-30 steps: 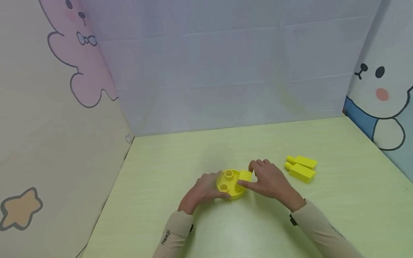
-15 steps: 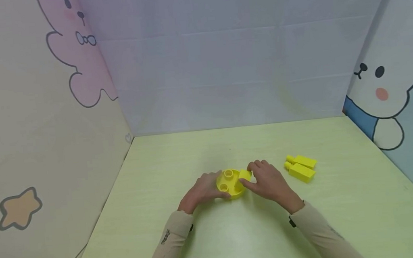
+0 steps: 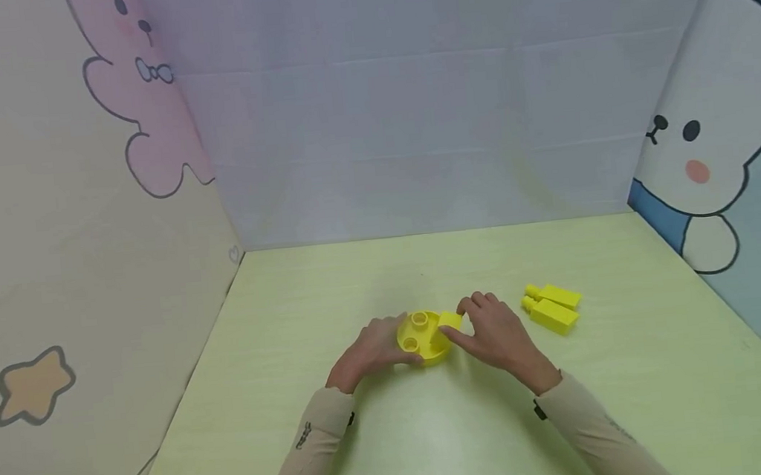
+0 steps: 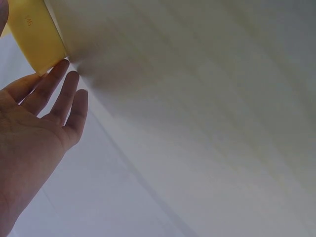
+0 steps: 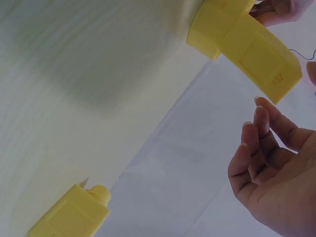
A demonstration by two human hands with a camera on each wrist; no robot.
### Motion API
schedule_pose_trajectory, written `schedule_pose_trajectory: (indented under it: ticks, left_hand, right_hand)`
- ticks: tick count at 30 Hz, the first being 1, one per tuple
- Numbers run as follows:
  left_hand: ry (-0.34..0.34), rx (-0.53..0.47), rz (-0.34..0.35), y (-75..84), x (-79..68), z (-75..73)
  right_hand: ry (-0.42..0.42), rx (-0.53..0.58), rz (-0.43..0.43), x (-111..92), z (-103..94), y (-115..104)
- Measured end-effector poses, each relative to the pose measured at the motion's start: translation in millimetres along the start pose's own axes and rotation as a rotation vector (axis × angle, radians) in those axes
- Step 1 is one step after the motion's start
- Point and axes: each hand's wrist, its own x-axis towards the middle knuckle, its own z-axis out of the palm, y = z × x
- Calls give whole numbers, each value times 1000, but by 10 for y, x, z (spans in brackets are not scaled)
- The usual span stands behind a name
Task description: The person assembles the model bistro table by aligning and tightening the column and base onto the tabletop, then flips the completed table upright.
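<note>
On the table, a round yellow base with a raised rim and ring-shaped sockets sits between the two hands. My left hand grips its left side, thumb at the near rim and fingers at the far side. A rectangular yellow block rises from the base's right part, and my right hand pinches its upper end between thumb and index finger. In the right wrist view that block stands out from the base, marked 152. The left wrist view shows fingertips touching the base's side wall. The block's lower end is hidden.
Two more yellow blocks with round pegs, a nearer one and a farther one, lie side by side to the right of the right hand. Cloth walls with cartoon animals border the pale table at the back and sides.
The right thumb has shifted slightly up along the block while the pinch stays. The left hand and base hold their place; the head view has turned a little to the right.
</note>
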Motion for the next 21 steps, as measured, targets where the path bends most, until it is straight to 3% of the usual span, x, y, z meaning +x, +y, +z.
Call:
schedule_pose_trajectory:
  ticks: [4, 8, 15, 21]
  left_hand:
    - [3, 5, 8, -22, 7, 4]
    - [-4, 18, 5, -36, 18, 11]
    - [-6, 11, 2, -36, 5, 9]
    - [0, 6, 4, -26, -2, 13]
  right_hand:
    - [-28, 74, 118, -55, -71, 136]
    - [-22, 89, 237, -162, -223, 412]
    - [-75, 18, 390, -446, -507, 933]
    - [-180, -43, 472, -642, -593, 1169]
